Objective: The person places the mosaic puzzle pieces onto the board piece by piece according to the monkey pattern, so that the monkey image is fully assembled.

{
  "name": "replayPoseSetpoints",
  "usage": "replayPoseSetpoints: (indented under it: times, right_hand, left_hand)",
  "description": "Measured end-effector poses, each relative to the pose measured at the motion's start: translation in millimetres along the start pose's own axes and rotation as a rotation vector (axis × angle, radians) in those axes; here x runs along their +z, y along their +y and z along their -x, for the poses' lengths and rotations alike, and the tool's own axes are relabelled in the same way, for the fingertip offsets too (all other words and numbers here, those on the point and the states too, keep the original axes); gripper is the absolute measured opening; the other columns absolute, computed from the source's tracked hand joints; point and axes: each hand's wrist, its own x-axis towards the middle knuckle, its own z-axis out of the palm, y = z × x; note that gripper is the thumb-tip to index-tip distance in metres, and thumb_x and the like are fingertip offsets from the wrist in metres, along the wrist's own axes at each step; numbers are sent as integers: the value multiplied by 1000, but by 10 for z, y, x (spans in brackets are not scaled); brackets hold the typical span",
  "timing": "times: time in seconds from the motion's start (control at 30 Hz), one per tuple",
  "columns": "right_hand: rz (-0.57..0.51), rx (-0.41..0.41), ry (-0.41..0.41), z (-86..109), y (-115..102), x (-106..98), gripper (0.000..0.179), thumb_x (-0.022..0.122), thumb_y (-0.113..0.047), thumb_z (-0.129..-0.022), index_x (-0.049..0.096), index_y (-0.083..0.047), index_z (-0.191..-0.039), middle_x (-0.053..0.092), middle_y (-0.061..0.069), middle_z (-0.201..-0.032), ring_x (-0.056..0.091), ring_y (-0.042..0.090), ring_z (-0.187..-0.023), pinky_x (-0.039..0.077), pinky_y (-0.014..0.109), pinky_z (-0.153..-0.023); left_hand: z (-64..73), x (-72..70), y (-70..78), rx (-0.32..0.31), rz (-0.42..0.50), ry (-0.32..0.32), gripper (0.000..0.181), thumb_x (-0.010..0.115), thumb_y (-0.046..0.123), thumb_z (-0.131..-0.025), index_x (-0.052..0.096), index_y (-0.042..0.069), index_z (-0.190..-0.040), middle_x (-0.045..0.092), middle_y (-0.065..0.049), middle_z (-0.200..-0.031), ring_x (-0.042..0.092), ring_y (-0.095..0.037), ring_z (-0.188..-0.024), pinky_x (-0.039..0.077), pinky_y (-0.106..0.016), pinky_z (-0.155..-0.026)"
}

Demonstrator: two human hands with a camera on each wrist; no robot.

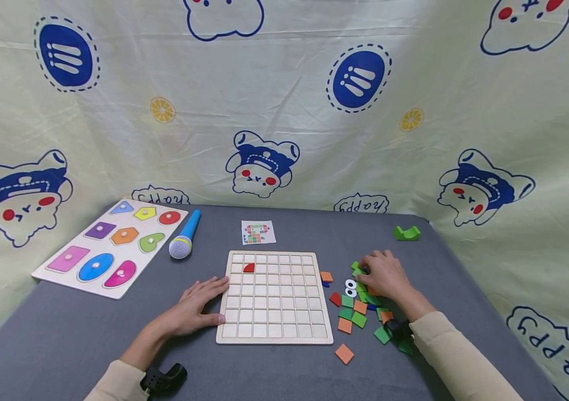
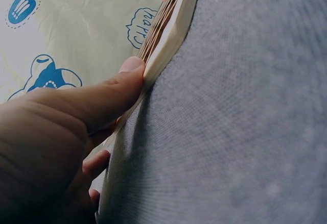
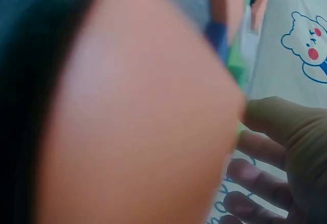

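Note:
A pale wooden grid board (image 1: pixel 275 303) lies mid-table, with one red quarter-round piece (image 1: pixel 249 268) in an upper-left square. My left hand (image 1: pixel 198 306) rests against the board's left edge, fingers extended. In the left wrist view, the thumb (image 2: pixel 130 76) touches the board's side. My right hand (image 1: pixel 387 274) reaches down over the upper part of a pile of coloured pieces, its fingers bent near green tiles (image 1: pixel 356 267). In the right wrist view, a large blurred orange tile (image 3: pixel 138 117) partly hides the fingertips; thumb and index finger look apart there, with a sliver of green between.
Orange tiles (image 1: pixel 344 354), white rings (image 1: pixel 350 293) and other green, red and blue pieces lie right of the board. A small pattern card (image 1: pixel 258 232) is behind it. Left stand a toy microphone (image 1: pixel 185 236) and a shape puzzle board (image 1: pixel 113 248). A green curved block (image 1: pixel 407 233) sits far right.

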Motion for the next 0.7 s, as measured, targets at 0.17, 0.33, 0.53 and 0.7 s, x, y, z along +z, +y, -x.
replayPoseSetpoints:
  times: [0.17,0.33,0.53,0.7]
  right_hand:
    - [-1,-13,15,-40,-54,45,27,70,-31,-82,71,-11,-100,62,11,-101,47,30,-93,41,48,-78]
    - [-2,-49,19,-69,-123,64,25,71,-30,-82,72,-13,-100,62,9,-100,46,28,-93,40,48,-78]
    - [-16,-93,8,-78,-169,76,26,72,-31,-81,72,-17,-103,58,5,-91,44,24,-89,36,42,-73]
    - [-25,-97,10,-68,-148,86,28,73,-32,-80,72,-16,-103,58,6,-92,43,25,-89,36,43,-73]
  left_hand:
    - [1,-4,-1,-3,4,-4,73,67,38,-86,37,6,-145,35,-13,-152,21,-41,-143,6,-63,-113]
    - [-5,-4,5,-19,18,-7,73,67,36,-85,37,7,-145,34,-12,-153,20,-39,-144,5,-62,-113]
    - [-10,4,-3,-20,18,-7,74,67,37,-85,37,7,-145,34,-12,-153,20,-39,-144,5,-62,-113]
    - [-4,5,-8,-21,6,-3,73,67,38,-85,37,6,-145,34,-13,-153,20,-39,-144,5,-62,-113]
